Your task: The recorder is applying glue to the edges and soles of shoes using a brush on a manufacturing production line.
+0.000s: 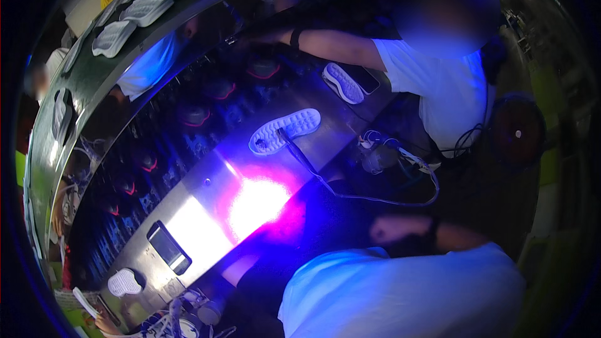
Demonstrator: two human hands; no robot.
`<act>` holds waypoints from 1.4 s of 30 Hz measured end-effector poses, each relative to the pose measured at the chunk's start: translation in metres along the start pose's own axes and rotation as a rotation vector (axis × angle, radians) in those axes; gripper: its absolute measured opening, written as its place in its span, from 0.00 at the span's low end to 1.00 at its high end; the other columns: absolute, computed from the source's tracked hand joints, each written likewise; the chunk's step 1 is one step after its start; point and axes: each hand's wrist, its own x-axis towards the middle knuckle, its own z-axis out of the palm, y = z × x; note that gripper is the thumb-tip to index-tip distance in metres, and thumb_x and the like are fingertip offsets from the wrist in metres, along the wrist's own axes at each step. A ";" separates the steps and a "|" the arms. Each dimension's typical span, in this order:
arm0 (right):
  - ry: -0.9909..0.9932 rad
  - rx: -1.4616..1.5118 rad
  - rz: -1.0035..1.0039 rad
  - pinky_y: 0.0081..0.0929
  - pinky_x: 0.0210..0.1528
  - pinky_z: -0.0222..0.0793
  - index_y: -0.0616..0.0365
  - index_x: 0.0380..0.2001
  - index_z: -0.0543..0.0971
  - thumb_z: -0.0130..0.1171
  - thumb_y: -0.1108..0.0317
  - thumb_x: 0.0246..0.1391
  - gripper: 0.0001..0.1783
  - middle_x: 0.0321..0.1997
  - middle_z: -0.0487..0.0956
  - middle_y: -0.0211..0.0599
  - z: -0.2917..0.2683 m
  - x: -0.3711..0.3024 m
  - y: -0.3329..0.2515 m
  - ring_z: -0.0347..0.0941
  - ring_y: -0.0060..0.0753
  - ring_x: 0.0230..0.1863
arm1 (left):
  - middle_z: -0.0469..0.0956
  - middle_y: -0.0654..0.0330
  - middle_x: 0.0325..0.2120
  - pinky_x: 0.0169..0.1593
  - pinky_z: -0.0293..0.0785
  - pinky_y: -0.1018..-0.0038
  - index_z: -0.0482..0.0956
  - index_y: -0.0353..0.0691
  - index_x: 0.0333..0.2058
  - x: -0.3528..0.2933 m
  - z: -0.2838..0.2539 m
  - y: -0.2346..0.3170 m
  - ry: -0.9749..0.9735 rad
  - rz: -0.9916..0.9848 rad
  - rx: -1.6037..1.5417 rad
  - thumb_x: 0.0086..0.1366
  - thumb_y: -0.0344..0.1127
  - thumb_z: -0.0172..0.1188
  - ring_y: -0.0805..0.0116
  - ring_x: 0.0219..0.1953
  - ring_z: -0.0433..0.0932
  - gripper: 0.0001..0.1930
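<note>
My right hand [389, 229] hangs over the dark area beside the metal table, a black band on its wrist. Its fingers look curled, though dim and blurred, and nothing shows in them. My left hand cannot be made out in the head view. A white shoe sole [302, 121] lies on the metal table [206, 181], its studded side up. Across it rests a dark slim tool [289, 142] with a cord trailing right. Beyond it lie another white sole [343, 83] and a dark phone [364, 79].
Violet-white glare washes over the table's middle. A phone [169, 248] and a light sole piece [124, 282] lie at lower left, near another person's hand [106, 323]. Dark red-edged shoe uppers [195, 116] line the conveyor; grey soles [145, 10] ride above. A co-worker [438, 81] reaches across.
</note>
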 end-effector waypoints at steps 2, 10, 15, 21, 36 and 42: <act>-0.067 -0.156 0.342 0.45 0.45 0.77 0.57 0.41 0.83 0.60 0.62 0.58 0.13 0.34 0.83 0.48 0.004 -0.028 -0.001 0.81 0.45 0.35 | 0.79 0.59 0.25 0.34 0.73 0.69 0.80 0.30 0.35 -0.003 -0.010 -0.041 -0.007 0.008 0.015 0.69 0.34 0.57 0.71 0.31 0.77 0.10; 0.252 0.092 0.324 0.43 0.50 0.73 0.57 0.47 0.80 0.57 0.60 0.61 0.16 0.41 0.80 0.48 -0.003 -0.100 0.057 0.78 0.44 0.41 | 0.79 0.59 0.26 0.34 0.73 0.69 0.80 0.30 0.36 -0.021 -0.014 -0.146 -0.082 0.038 0.044 0.69 0.34 0.57 0.71 0.31 0.77 0.10; 0.439 0.256 0.301 0.42 0.54 0.71 0.58 0.50 0.78 0.56 0.59 0.62 0.18 0.45 0.79 0.48 -0.010 -0.130 0.093 0.77 0.44 0.45 | 0.80 0.58 0.26 0.34 0.73 0.69 0.80 0.30 0.36 -0.034 -0.025 -0.165 -0.118 0.054 0.076 0.69 0.34 0.57 0.71 0.31 0.77 0.10; 0.661 0.422 0.265 0.41 0.58 0.68 0.58 0.54 0.75 0.54 0.58 0.64 0.20 0.50 0.77 0.47 -0.042 -0.160 0.129 0.75 0.43 0.50 | 0.80 0.58 0.26 0.34 0.73 0.69 0.80 0.30 0.36 -0.051 -0.024 -0.180 -0.144 0.073 0.087 0.69 0.34 0.57 0.71 0.31 0.77 0.10; 1.471 0.915 0.399 0.37 0.68 0.62 0.58 0.64 0.69 0.49 0.54 0.68 0.27 0.63 0.72 0.47 -0.013 -0.320 0.156 0.70 0.41 0.63 | 0.80 0.58 0.26 0.34 0.73 0.70 0.80 0.30 0.37 -0.009 -0.033 -0.185 -0.560 0.134 0.151 0.69 0.34 0.57 0.71 0.31 0.77 0.10; 1.962 1.124 0.669 0.36 0.72 0.59 0.58 0.68 0.66 0.47 0.52 0.70 0.30 0.69 0.70 0.47 0.132 -0.445 0.071 0.68 0.41 0.68 | 0.80 0.58 0.27 0.34 0.73 0.70 0.80 0.30 0.37 0.033 -0.098 -0.166 -0.962 0.116 0.264 0.69 0.34 0.57 0.71 0.31 0.77 0.11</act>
